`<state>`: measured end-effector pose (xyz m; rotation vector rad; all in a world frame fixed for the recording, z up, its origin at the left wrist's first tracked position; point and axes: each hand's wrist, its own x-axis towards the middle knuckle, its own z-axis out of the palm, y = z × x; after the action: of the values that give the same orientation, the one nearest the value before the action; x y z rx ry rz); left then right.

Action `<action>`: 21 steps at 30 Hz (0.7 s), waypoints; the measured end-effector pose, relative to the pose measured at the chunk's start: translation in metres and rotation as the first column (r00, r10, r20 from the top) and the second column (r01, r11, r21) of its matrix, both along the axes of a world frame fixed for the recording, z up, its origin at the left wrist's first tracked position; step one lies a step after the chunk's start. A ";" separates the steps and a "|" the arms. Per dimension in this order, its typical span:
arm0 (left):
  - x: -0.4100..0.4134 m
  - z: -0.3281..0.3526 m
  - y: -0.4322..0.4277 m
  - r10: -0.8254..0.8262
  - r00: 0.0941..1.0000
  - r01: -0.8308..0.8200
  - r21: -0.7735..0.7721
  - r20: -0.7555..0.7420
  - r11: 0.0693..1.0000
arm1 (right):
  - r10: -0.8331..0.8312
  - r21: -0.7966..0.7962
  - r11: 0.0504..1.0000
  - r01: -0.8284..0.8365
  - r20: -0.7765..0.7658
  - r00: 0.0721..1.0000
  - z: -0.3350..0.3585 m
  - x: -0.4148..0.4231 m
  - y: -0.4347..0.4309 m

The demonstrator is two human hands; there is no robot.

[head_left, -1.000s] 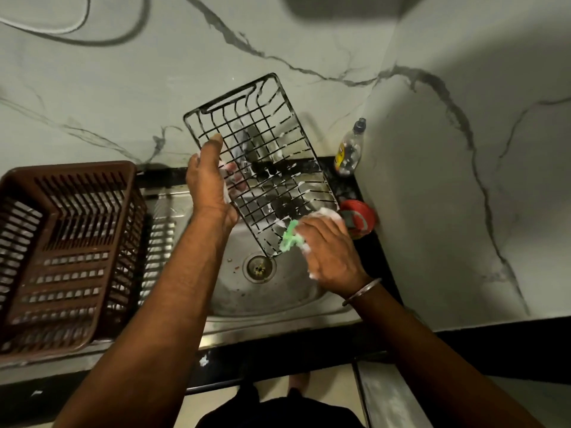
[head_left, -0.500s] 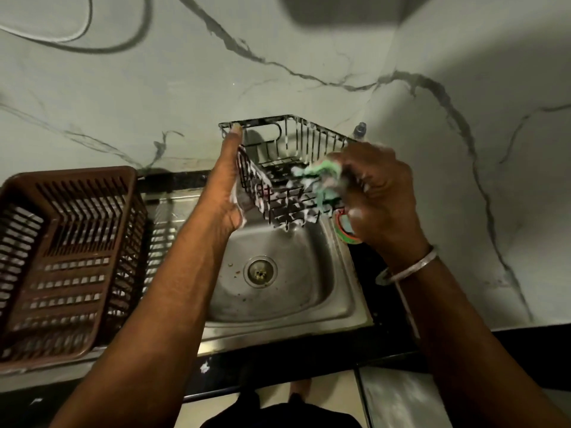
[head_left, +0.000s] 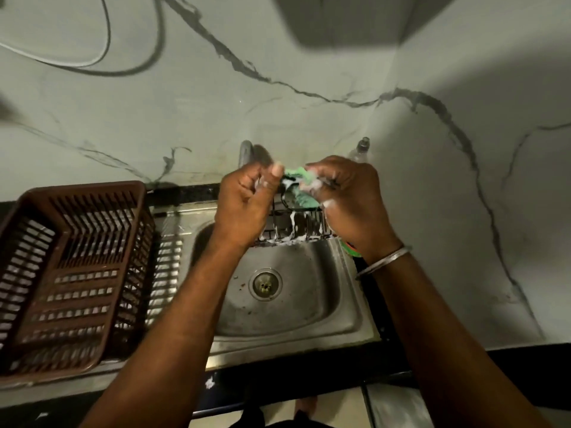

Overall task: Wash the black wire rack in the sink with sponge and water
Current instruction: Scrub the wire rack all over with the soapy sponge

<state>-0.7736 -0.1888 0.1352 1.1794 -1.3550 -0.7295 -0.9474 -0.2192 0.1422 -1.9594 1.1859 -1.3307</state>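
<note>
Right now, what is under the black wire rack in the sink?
Below the sudsy wire rack: bare steel sink basin, its drain strainer and dark specks. The basin's back edge is hidden by the rack, left hand and right hand.

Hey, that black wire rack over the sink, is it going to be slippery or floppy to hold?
Probably slippery: white suds coat the black wire rack, so the left hand likely needs a firm grip. Likely stiff: its thin bars look straight. Probably light, being mostly open gaps.

Pale, grey-veined marble walls [head_left: 309, 125], black counter edge [head_left: 525, 362], light tiled floor [head_left: 395, 409] below.
</note>
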 end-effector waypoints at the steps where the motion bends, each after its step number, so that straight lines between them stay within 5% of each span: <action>1: 0.000 -0.006 0.000 0.011 1.000 -0.011 -0.024 -0.013 1.000 | -0.009 0.003 1.000 0.009 0.025 1.000 -0.004 0.001 0.001; 5: 0.006 -0.025 0.001 0.110 0.984 -0.099 0.090 -0.137 0.991 | -0.184 -0.220 0.962 0.162 -0.085 0.979 -0.015 0.015 0.015; 9: 0.001 -0.034 0.006 0.152 0.956 -0.123 0.127 -0.252 0.984 | -0.031 -0.407 0.908 -0.098 -0.300 0.954 -0.032 0.032 0.031; 12: 0.001 -0.037 0.007 0.235 0.941 -0.192 0.189 -0.242 0.963 | -0.175 -0.353 0.933 0.068 -0.281 0.943 -0.040 0.020 0.025; 16: 0.004 -0.041 0.004 0.234 0.943 -0.200 0.159 -0.239 0.967 | -0.123 -0.376 0.926 -0.006 -0.316 0.941 -0.042 0.033 0.029; 19: 0.004 -0.040 0.004 0.256 0.939 -0.217 0.181 -0.228 0.959 | -0.260 -0.313 0.933 0.177 -0.246 0.934 -0.035 0.019 0.014; 21: 0.003 -0.039 0.006 0.223 0.948 -0.194 0.139 -0.229 0.971 | -0.191 -0.303 0.947 0.104 -0.274 0.943 -0.035 0.025 0.015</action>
<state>-0.7708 -0.1833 0.0958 1.2578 -0.9781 -0.7791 -0.9224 -0.2041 0.1072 -2.3874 1.3697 -1.3764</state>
